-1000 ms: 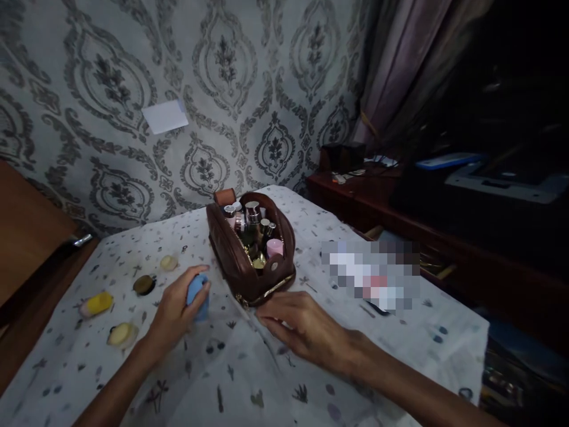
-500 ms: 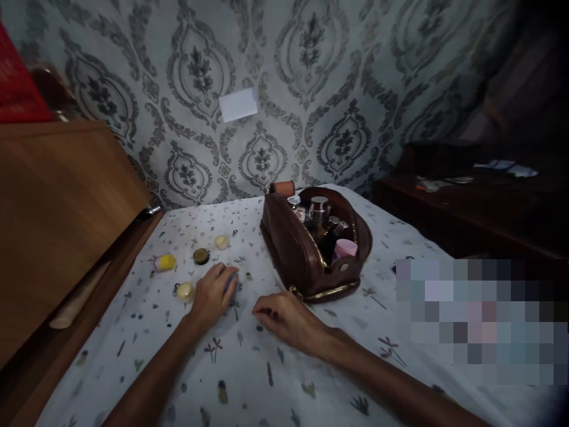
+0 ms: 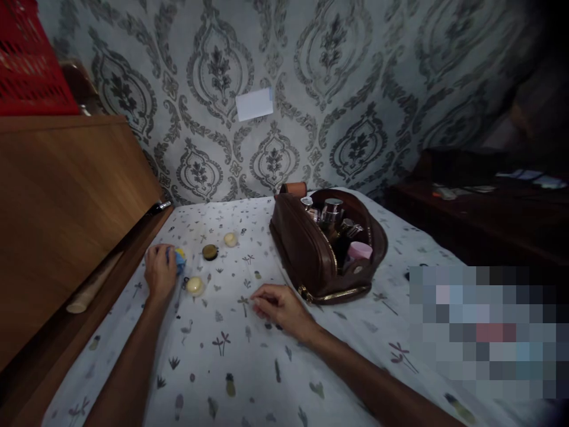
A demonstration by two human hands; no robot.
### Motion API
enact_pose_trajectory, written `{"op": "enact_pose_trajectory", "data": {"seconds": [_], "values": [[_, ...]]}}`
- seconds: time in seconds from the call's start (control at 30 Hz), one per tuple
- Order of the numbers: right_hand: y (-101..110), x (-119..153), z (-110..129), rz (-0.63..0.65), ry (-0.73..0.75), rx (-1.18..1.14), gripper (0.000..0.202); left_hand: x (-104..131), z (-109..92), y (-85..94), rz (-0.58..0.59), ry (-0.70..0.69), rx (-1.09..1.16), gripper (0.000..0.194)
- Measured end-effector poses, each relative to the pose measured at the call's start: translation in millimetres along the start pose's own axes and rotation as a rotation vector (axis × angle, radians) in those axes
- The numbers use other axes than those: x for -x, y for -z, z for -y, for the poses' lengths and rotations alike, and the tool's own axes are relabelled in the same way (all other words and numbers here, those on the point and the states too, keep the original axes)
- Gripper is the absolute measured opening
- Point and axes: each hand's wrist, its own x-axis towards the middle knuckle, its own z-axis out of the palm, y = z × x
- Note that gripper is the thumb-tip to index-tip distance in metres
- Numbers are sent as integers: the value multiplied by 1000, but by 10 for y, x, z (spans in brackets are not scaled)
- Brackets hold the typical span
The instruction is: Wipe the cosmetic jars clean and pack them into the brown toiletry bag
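On the patterned white sheet (image 3: 249, 367), my left hand (image 3: 160, 270) is closed round a small blue item (image 3: 179, 261), right by a yellow-topped item (image 3: 180, 252) that it partly hides. My right hand (image 3: 282, 309) rests on the sheet in front of the bag, fingers curled together; whether anything is between them is hidden. A brown bag (image 3: 302, 243) stands unzipped, with several cosmetic containers and a pink-lidded jar (image 3: 360, 251) inside. Between my left hand and the bag lie a cream round piece (image 3: 194, 286), a dark olive disc (image 3: 210, 252) and another cream round piece (image 3: 230, 239).
A wooden cabinet (image 3: 75, 190) carrying a red basket (image 3: 33, 65) borders the left side. Behind is a patterned wall (image 3: 275, 53). An orange-brown cylinder (image 3: 296, 189) lies behind the bag. Dark furniture (image 3: 489, 219) and a blurred patch are on the right.
My left hand has moved left with the blue item, from beside the cream piece to the yellow-topped item. The view has shifted slightly left. My right hand stays near the bag.
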Motion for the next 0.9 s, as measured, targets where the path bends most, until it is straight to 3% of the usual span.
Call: {"op": "enact_pose_trajectory", "data": {"seconds": [0.13,0.2,0.33,0.57,0.67,0.77,0.9], "values": [[-14,17,16,2,9,58,17,-9,115,-47,133,-31,11,27],[-19,24,24,9,11,75,15,-6,115,-46,170,-36,-10,33],[-10,39,35,6,8,122,12,-25,41,45,262,-16,-148,55],[1,59,36,2,50,169,13,-6,-64,202,451,24,-198,48],[8,72,57,8,43,149,14,-31,-12,135,390,23,-127,38],[21,86,75,-1,44,177,14,-63,-23,101,320,17,76,41],[25,87,54,-7,70,223,14,-37,-238,212,301,11,303,46]]}}
